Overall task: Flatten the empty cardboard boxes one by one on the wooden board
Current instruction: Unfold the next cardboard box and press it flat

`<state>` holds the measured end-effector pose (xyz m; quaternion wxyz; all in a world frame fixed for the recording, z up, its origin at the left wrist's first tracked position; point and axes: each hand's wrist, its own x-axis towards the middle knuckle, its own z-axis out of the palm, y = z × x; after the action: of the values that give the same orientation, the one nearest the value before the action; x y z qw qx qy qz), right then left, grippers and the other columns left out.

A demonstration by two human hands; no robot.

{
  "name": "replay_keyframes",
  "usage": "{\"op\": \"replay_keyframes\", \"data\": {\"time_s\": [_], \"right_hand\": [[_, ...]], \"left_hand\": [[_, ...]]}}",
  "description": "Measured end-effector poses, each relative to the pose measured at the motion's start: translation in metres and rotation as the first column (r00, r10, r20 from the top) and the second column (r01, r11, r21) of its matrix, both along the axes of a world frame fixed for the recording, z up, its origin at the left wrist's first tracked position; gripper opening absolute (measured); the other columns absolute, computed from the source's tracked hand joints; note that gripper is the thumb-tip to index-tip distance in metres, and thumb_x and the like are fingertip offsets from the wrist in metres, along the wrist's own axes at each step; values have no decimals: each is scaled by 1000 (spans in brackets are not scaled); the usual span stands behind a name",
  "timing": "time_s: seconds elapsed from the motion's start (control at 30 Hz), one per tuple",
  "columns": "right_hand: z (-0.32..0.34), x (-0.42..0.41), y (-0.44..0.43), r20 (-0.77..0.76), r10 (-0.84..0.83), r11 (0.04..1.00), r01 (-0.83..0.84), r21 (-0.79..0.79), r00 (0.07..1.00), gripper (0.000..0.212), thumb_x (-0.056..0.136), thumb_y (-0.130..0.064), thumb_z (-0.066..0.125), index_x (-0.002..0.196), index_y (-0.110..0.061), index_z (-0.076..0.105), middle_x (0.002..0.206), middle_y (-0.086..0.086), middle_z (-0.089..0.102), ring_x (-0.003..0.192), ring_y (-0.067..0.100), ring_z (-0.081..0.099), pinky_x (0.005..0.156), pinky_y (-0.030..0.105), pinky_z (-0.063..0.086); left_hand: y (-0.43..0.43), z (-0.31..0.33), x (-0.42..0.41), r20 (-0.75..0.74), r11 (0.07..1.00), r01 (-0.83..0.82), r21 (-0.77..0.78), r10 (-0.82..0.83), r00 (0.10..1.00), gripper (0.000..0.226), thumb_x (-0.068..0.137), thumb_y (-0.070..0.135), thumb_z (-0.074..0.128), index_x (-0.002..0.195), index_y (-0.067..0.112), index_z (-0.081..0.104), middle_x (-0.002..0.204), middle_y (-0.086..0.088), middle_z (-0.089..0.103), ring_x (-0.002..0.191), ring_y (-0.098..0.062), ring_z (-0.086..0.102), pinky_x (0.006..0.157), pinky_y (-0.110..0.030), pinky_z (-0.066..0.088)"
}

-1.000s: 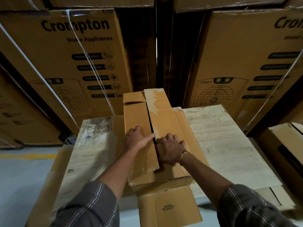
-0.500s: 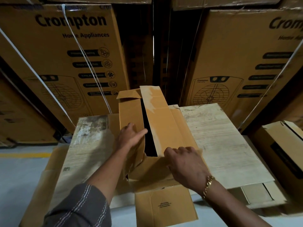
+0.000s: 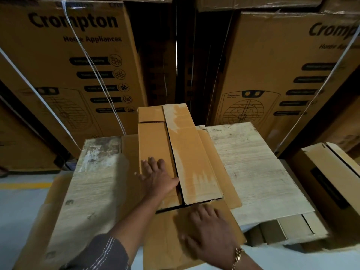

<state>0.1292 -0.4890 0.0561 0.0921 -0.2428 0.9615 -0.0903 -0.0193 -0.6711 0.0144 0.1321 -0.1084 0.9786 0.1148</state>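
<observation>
A long brown cardboard box (image 3: 187,152) lies flat along the middle of the pale wooden board (image 3: 253,168), its two top flaps side by side with a dark slit between them. My left hand (image 3: 157,176) rests palm down on the left flap, fingers spread, holding nothing. My right hand (image 3: 210,232) lies open and flat on the near bottom flap (image 3: 169,240) that hangs over the board's front edge. A gold bracelet is on that wrist.
Tall printed appliance cartons (image 3: 74,71) stand strapped behind the board, with a dark gap between them. Another brown box (image 3: 329,172) sits at the right. Flattened cardboard (image 3: 288,230) shows under the board's right front corner. Grey floor with a yellow line (image 3: 23,185) lies left.
The box's flaps, lifted apart half a second ago, now lie flat and close together. My left hand pressed down on the left flap; my right hand moved nearer onto the bottom flap.
</observation>
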Motion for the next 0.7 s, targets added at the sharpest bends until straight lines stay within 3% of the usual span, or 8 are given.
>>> {"op": "replay_keyframes", "data": {"time_s": [0.07, 0.17, 0.23, 0.37, 0.47, 0.53, 0.6, 0.7], "right_hand": [[3, -17, -6, -106, -112, 993, 107, -51, 988, 54, 77, -67, 50, 117, -31, 52, 121, -4, 56, 108, 21, 57, 85, 41, 54], [-4, -50, -11, 46, -211, 976, 207, 72, 977, 80, 85, -70, 38, 150, -27, 19, 160, 5, 20, 144, 34, 25, 113, 52, 32], [-5, -64, -12, 84, -237, 967, 226, 120, 968, 86, 88, -65, 43, 153, -25, 4, 164, 7, 3, 149, 38, 11, 116, 54, 27], [5, -77, 1, 50, -256, 966, 255, 31, 965, 74, 89, -43, 54, 150, -29, 14, 161, 1, 21, 135, 31, 44, 100, 45, 50], [10, -82, 23, -29, -328, 936, 321, -145, 944, 65, 88, -40, 52, 148, -32, 28, 141, -1, 54, 88, 22, 68, 71, 35, 56], [8, -87, 38, 27, -422, 848, 405, -342, 906, 60, 85, -31, 51, 144, -31, 39, 99, 4, 71, 64, 19, 64, 55, 32, 51], [2, -91, 53, 118, -496, 725, 485, -488, 860, 48, 84, -25, 50, 132, -23, 53, 71, 0, 67, 52, 17, 59, 48, 33, 47], [-8, -94, 69, 285, -568, 540, 611, -580, 772, 27, 92, -19, 54, 117, -15, 62, 78, 6, 70, 61, 22, 67, 57, 44, 58]], "left_hand": [[2, -5, 18, 17, 999, 36, -39, -35, 999, 113, 73, 73, 58, 156, 22, 0, 163, -13, -17, 146, -43, -22, 108, -74, -5], [5, -9, 37, 29, 999, 43, -27, -42, 999, 114, 72, 65, 61, 156, 23, -3, 163, -11, -19, 146, -42, -24, 109, -75, -4], [5, -4, 39, -22, 999, 19, 40, -18, 1000, 111, 71, 69, 59, 156, 25, 4, 165, -5, -12, 149, -38, -18, 112, -72, 7], [-10, 13, 35, -74, 953, 2, 304, 22, 997, 98, 72, 71, 61, 153, 35, 18, 164, 12, 0, 152, -25, -6, 115, -64, 16], [-33, 22, 42, -129, 869, -2, 495, 76, 989, 94, 65, 70, 60, 149, 41, 30, 160, 16, 14, 148, -18, 13, 114, -56, 26], [-45, 24, 48, -164, 796, -5, 605, 130, 978, 90, 64, 66, 62, 146, 41, 36, 157, 15, 21, 144, -15, 23, 112, -47, 32], [-53, 29, 55, -168, 656, -6, 755, 202, 965, 81, 67, 56, 66, 143, 45, 40, 151, 11, 33, 136, -18, 36, 101, -40, 42], [-62, 43, 61, -101, 313, -34, 949, 406, 908, 67, 70, 45, 61, 135, 48, 45, 122, 7, 60, 106, -23, 58, 81, -36, 48]]}}
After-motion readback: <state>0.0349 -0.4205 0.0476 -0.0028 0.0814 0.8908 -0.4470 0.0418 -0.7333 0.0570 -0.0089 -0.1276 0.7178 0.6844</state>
